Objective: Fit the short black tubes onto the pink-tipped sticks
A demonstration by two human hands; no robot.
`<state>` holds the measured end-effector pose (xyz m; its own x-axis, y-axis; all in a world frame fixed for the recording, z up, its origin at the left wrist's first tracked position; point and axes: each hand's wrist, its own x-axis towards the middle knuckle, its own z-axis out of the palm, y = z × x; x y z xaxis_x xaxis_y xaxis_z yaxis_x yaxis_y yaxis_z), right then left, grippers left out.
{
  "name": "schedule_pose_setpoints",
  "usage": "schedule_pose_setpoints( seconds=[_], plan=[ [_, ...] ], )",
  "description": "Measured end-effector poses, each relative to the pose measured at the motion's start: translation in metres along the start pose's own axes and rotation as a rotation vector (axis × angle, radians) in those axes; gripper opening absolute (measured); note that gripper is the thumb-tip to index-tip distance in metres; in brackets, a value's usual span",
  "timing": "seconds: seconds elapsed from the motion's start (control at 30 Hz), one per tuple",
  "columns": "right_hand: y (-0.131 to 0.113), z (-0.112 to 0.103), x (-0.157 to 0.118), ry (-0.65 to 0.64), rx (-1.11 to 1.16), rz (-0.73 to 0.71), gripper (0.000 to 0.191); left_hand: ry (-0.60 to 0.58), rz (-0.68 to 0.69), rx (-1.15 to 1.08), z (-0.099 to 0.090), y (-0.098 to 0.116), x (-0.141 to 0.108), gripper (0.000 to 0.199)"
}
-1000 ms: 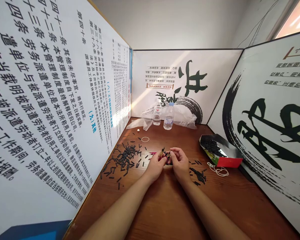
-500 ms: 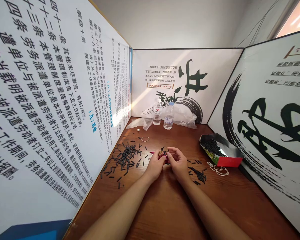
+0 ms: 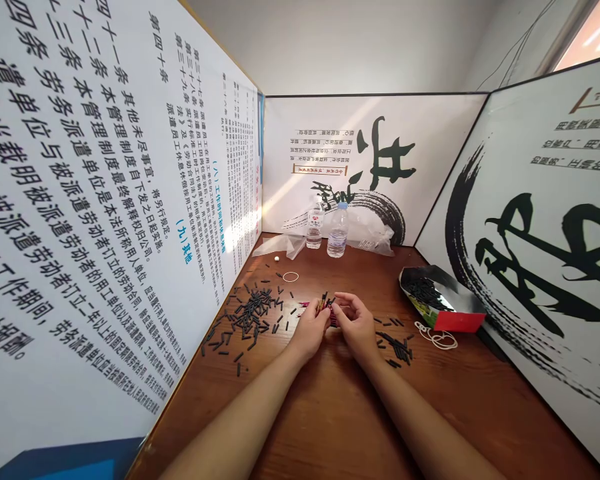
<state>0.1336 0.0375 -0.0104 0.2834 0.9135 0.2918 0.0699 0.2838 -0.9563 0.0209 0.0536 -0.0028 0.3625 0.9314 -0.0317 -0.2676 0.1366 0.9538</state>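
Both hands meet over the brown table (image 3: 325, 413). My left hand (image 3: 311, 328) is closed around a bundle of thin dark-red sticks (image 3: 324, 306), some with black or yellowish ends. My right hand (image 3: 356, 327) is closed too, its thumb and fingers pressed at the right side of the same bundle. The fingers hide much of the bundle. Left of my hands lies a loose pile of short black pieces (image 3: 253, 313). A smaller group of black pieces (image 3: 397, 348) is on the right.
An open box (image 3: 460, 321) of black pieces stands at the right, with white rubber bands (image 3: 436, 335) before it. Two water bottles (image 3: 337, 233) and clear plastic bags (image 3: 373, 233) are at the back. Printed panels (image 3: 290, 113) enclose the table.
The view has shifted very slightly. Both hands stay on the bundle, with only tiny finger movement.
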Motion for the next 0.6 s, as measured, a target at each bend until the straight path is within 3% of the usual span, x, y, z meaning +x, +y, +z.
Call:
schedule_pose_setpoints(
  seconds=[0.6],
  plan=[
    [0.0041, -0.002, -0.0006, -0.036, 0.002, -0.041, 0.025, 0.045, 0.009, 0.002, -0.0004, 0.0007, -0.001, 0.021]
  ],
)
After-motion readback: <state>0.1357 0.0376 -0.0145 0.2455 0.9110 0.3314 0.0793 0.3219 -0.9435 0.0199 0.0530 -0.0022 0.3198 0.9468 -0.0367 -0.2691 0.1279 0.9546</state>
